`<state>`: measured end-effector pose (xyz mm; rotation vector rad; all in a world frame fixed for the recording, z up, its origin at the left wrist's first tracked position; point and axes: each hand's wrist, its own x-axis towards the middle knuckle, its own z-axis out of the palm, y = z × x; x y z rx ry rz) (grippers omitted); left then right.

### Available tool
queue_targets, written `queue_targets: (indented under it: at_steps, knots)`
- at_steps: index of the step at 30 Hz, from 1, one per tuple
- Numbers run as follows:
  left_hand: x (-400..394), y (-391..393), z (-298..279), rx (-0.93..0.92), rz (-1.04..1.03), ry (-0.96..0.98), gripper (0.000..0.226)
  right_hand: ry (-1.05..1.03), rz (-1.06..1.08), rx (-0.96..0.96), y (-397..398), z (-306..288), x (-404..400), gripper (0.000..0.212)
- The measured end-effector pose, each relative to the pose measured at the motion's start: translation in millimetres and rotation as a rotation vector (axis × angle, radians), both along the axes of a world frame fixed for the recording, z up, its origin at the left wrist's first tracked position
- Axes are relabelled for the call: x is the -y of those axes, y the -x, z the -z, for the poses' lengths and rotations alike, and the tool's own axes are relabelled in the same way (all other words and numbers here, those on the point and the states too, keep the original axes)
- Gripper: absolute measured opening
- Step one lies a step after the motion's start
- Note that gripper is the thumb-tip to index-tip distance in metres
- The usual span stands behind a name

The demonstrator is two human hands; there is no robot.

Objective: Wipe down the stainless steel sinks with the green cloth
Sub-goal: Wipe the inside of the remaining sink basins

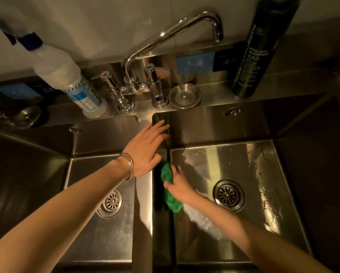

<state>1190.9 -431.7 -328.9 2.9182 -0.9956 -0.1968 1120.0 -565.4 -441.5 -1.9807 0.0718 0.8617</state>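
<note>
The green cloth [170, 189] is pressed to the right sink's [244, 160] left wall, gripped by her right hand [180, 187]. Left hand [147, 149] rests flat, fingers straight, on the steel divider [144, 203]. Two basins, two drains, one tap [165, 36], two bottles behind.
</note>
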Motion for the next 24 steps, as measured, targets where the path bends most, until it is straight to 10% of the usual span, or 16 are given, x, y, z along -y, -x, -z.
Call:
queue_targets:
  at_steps: [12, 24]
  knots:
    - [-3, -23, 1, 0.0, 0.374, -0.057, 0.045, 0.729, -0.317, 0.334, -83, 78, 41, 0.062]
    - [-5, -33, 6, -0.082, 0.473, 0.012, 0.032, 0.834, -0.627, 0.4, -90, 112, 32, 0.075]
